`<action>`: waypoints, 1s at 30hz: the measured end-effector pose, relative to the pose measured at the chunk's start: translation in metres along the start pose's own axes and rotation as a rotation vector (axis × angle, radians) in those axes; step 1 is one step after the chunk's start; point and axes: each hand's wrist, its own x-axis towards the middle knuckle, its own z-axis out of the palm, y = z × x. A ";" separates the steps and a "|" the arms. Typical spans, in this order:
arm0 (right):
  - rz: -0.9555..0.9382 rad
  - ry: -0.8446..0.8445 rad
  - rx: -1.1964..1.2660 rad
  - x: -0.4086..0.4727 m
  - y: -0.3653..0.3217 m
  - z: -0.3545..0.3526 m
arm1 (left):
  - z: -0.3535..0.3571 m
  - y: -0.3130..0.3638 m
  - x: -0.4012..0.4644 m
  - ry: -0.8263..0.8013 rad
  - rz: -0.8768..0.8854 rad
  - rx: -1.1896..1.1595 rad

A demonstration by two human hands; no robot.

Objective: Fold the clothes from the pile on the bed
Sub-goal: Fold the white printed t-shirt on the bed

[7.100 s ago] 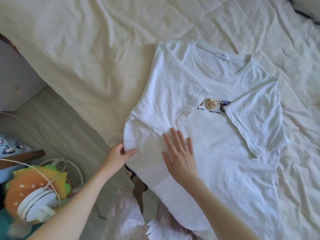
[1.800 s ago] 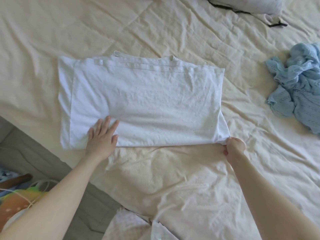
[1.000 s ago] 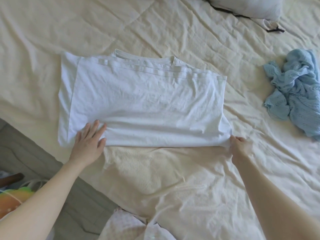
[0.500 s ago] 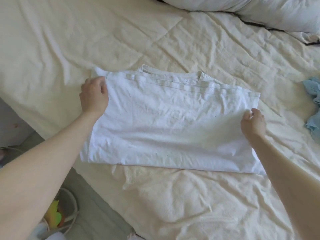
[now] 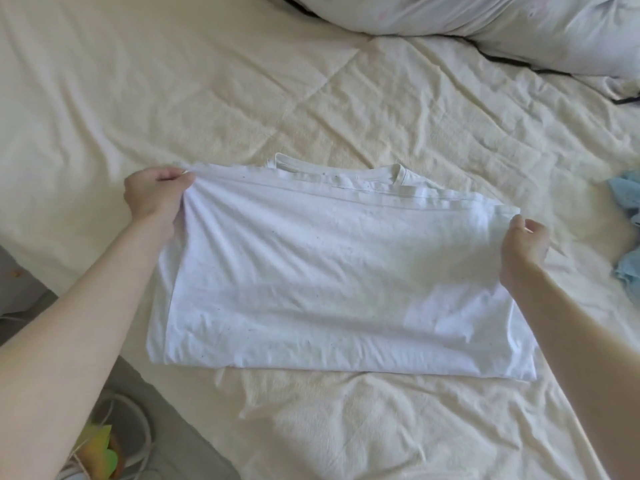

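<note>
**Cream bed in soft daylight, grey floor at the near left corner**

A wide bed fills almost the whole view, covered with a cream quilted sheet that is creased all over, with stitched seams running diagonally. At the far right a pale pillow lies on it, a thin dark line along its lower edge. Soft, even daylight falls on the fabric, with faint shadows in the folds. Past the bed's near-left edge is grey floor, where a white cable loop and a yellow-green object lie.
</note>
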 end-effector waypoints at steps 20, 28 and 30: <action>0.069 -0.128 0.305 0.013 -0.041 -0.001 | -0.032 0.014 0.016 -0.247 -0.099 -0.207; 0.170 -0.160 0.536 0.024 -0.058 -0.005 | -0.014 0.006 0.017 -0.010 0.114 -0.293; 0.013 -0.066 0.295 0.019 -0.050 0.003 | -0.004 -0.003 0.016 -0.016 0.193 -0.117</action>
